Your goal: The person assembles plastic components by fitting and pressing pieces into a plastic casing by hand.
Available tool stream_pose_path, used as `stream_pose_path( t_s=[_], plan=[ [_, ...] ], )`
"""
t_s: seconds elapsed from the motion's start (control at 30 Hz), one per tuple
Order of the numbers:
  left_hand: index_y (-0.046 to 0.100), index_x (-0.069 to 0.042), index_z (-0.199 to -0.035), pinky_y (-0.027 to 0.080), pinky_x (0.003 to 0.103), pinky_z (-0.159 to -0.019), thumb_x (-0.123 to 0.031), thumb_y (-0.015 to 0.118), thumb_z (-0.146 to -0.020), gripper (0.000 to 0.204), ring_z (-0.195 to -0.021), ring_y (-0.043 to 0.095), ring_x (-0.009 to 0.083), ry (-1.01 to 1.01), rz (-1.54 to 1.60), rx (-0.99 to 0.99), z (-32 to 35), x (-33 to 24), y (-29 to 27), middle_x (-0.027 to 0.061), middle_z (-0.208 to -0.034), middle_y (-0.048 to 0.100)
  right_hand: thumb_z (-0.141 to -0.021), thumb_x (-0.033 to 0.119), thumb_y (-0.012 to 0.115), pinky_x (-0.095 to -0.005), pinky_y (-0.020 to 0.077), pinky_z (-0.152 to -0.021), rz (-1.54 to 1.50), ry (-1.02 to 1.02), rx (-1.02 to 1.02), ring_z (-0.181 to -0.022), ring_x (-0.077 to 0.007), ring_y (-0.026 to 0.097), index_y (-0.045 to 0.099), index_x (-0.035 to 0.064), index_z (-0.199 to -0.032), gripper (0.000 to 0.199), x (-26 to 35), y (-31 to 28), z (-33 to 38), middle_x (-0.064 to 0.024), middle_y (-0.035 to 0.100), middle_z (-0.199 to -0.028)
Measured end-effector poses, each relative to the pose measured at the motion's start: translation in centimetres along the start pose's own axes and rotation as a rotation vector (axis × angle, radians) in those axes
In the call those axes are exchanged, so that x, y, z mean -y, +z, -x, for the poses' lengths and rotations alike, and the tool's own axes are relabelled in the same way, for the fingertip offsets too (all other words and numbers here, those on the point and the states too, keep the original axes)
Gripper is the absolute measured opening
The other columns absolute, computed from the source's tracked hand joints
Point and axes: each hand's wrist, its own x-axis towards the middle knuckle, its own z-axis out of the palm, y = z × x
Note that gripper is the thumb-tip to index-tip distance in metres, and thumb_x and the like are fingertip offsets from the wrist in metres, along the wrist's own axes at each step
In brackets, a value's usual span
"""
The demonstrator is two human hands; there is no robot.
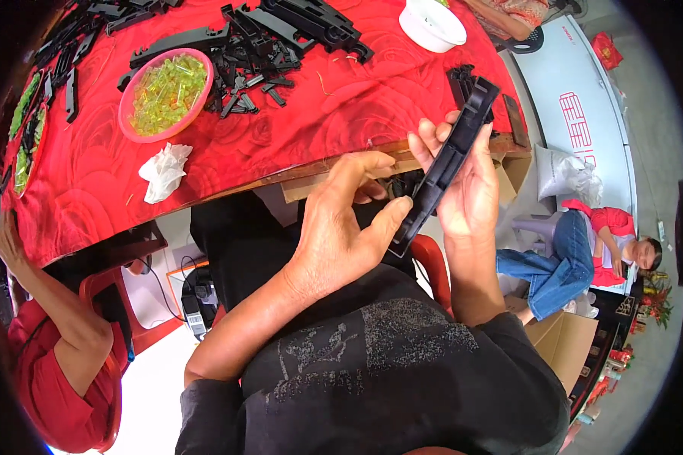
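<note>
A long, narrow black plastic housing (449,163), hollow with inner ribs, is tilted up in front of my chest by the table's edge. My right hand (469,178) is closed around its middle, fingers behind it and thumb along its side. Close to the housing's lower end is my left hand (349,220). Its thumb and forefinger are spread apart, the thumb tip at the housing's edge; the other fingers are curled and partly hidden, with no held thing visible.
On the red-covered table (341,98) stand a pink bowl (124,114) of yellow-green clear pieces, small black parts (250,87), long black housings (311,23), crumpled tissue (164,173) and a white bowl (432,26). Other people sit left, right and across the table. A cardboard box (561,341) stands at right.
</note>
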Motion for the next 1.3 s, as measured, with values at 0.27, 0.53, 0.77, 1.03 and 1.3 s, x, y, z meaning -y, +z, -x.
stream_pose_path(
  t_s=[0.27, 0.53, 0.77, 1.03, 1.3],
  plan=[
    [0.062, -0.009, -0.120, 0.043, 0.047, -0.099, -0.001, 0.073, -0.066, 0.056, -0.118, 0.046, 0.0426, 0.482, -0.588, 0.082, -2.2, -2.5, -0.3, 0.0233, -0.129, 0.047, -0.101, 0.042, 0.047, -0.0422, 0.0535, -0.090, 0.137, 0.087, -0.129, -0.102, -0.0281, 0.066, 0.060, 0.0023, -0.108, 0.042, -1.0, 0.3, 0.2, -0.0127, 0.068, -0.099],
    [0.063, -0.004, -0.116, 0.044, 0.047, -0.095, -0.004, 0.075, -0.062, 0.056, -0.113, 0.049, 0.0406, 0.458, -0.688, 0.198, -3.2, -2.5, -0.4, 0.0227, -0.123, 0.049, -0.101, 0.036, 0.053, -0.0309, 0.0532, -0.081, 0.198, 0.130, -0.247, -0.088, -0.0130, 0.064, 0.063, 0.0066, -0.104, 0.032, -1.6, 0.9, 0.5, -0.0041, 0.066, -0.096],
    [0.067, -0.003, -0.106, 0.047, 0.045, -0.089, -0.007, 0.078, -0.060, 0.048, -0.105, 0.053, 0.0385, 0.399, -0.720, 0.224, -2.9, -2.0, -0.2, 0.0213, -0.116, 0.051, -0.101, 0.033, 0.053, -0.0308, 0.0533, -0.081, 0.192, 0.183, -0.257, -0.089, -0.0147, 0.064, 0.063, 0.0052, -0.107, 0.031, -1.9, 0.2, 1.3, -0.0049, 0.067, -0.098],
    [0.068, -0.004, -0.108, 0.048, 0.043, -0.091, -0.005, 0.077, -0.064, 0.045, -0.109, 0.055, 0.0380, 0.404, -0.698, 0.255, -3.4, -1.5, 0.2, 0.0209, -0.121, 0.052, -0.100, 0.037, 0.053, -0.0320, 0.0537, -0.080, 0.237, 0.177, -0.256, -0.088, -0.0176, 0.066, 0.064, 0.0038, -0.107, 0.036, -1.7, -1.4, 0.9, -0.0073, 0.068, -0.099],
    [0.064, -0.004, -0.118, 0.050, 0.041, -0.089, -0.007, 0.077, -0.074, 0.046, -0.104, 0.059, 0.0367, 0.315, -0.597, 0.140, -3.2, -0.3, -0.7, 0.0204, -0.116, 0.058, -0.100, 0.047, 0.048, -0.0354, 0.0568, -0.076, 0.299, 0.200, -0.382, -0.086, -0.0235, 0.067, 0.060, 0.0001, -0.115, 0.050, 0.7, -6.3, -0.9, -0.0104, 0.064, -0.094]
  ],
)
